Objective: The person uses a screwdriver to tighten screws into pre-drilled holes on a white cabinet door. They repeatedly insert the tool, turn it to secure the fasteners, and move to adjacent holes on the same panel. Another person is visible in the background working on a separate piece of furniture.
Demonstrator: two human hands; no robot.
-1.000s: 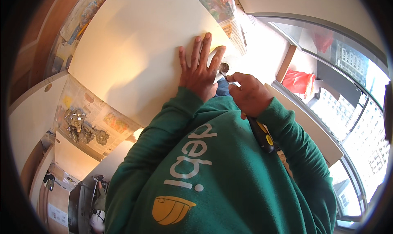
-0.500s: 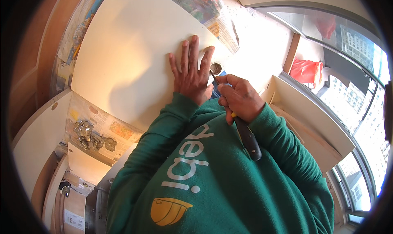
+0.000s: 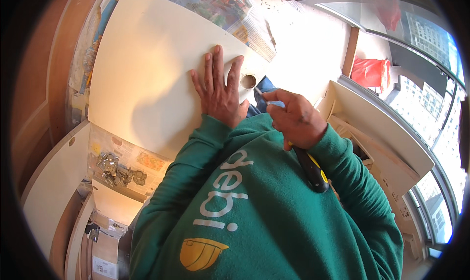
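Observation:
My left hand [image 3: 220, 94] lies flat on a white board [image 3: 142, 59], its fingers spread. Beside its fingertips, close to the board's edge, is a round hole [image 3: 248, 81] with a dark inside. My right hand [image 3: 298, 121] is closed around a screwdriver [image 3: 313, 171] with a black and yellow handle. The handle sticks out below the hand toward my chest, and the thin tip points toward the hole, just apart from it. A small light-blue piece [image 3: 276, 103] shows at the right fingers; what it is I cannot tell.
Metal hinges [image 3: 117, 170] lie in a heap on newspaper at the left. More newspaper [image 3: 215, 8] sticks out beyond the board's far edge. White panels [image 3: 382, 138] stand by the window at the right, near a red bag [image 3: 370, 74]. A brown door [image 3: 44, 74] is at far left.
The screwdriver tip has drawn back from the hole's rim, and my right hand has shifted slightly right and down. My left hand stays flat on the board.

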